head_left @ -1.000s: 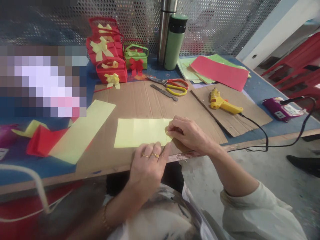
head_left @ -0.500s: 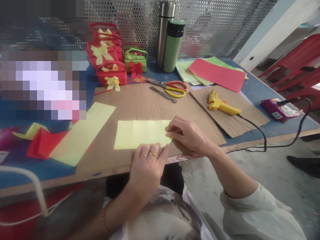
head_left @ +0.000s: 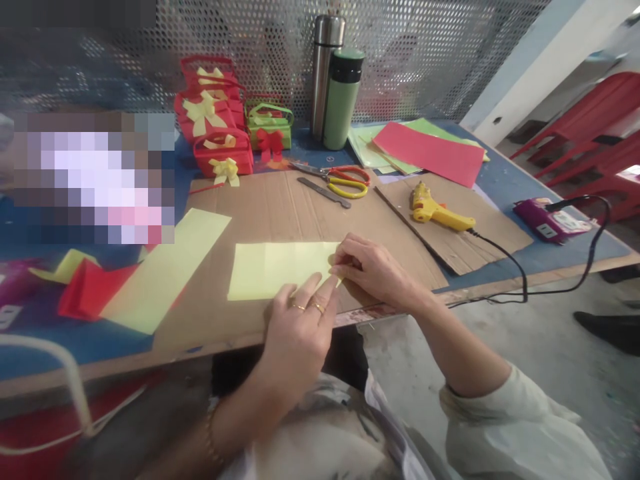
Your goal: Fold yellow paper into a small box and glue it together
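Observation:
A creased strip of pale yellow paper lies flat on the brown cardboard in front of me. My right hand is closed in a pinch on the paper's right end, which its fingers partly hide. From the near side, my left hand, with rings on two fingers, rests on the paper's lower edge. Its fingers are a little apart, and their tips come close to the right fingertips. Another pale yellow strip lies slantwise to the left, over red paper.
Scissors and a grey blade lie beyond the paper. To the right are a yellow glue gun and a purple power socket. Red paper baskets, a green bottle and coloured sheets stand or lie behind.
My left hand has shifted up and slightly right, its fingers now further onto the paper and nearer my right fingertips. My right hand keeps its pinch at the right end.

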Tool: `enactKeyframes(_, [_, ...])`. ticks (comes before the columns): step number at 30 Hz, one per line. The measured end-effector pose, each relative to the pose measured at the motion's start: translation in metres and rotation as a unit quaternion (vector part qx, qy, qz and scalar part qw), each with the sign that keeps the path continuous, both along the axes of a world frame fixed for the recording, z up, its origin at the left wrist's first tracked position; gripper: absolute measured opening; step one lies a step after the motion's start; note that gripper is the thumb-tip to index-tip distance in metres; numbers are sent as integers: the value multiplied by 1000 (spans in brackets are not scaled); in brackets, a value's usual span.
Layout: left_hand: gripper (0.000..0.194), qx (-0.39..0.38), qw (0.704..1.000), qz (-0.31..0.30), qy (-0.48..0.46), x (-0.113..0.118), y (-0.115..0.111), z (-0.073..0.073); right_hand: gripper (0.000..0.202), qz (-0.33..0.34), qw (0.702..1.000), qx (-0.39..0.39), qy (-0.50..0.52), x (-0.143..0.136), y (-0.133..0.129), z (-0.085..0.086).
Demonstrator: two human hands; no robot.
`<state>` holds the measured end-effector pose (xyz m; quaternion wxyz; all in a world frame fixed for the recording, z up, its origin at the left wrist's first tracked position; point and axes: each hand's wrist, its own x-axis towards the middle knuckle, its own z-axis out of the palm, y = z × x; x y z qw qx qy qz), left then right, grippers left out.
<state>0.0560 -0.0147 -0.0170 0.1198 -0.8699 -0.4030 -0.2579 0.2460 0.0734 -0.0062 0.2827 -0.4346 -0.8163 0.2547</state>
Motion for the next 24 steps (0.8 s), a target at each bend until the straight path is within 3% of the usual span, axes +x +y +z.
enactKeyframes(5, [37, -8, 1000, -12, -8, -1, 2, -3, 13, 1, 1000, -2, -1, 0, -1, 0])
enactKeyframes(13, [27, -54, 998, -16, -21, 3, 13, 12, 13, 14, 999, -23, -35, 1, 7, 5])
enactKeyframes(19, [31, -56, 997, -12, -51, 4, 22, 5, 13, -10, 997, -23, -72, -3, 12, 7])
enactKeyframes(24, [26, -51, 997, -12, -56, 3, 24, 1, 10, -12, 1000, 20, -15, 4, 5, 1])
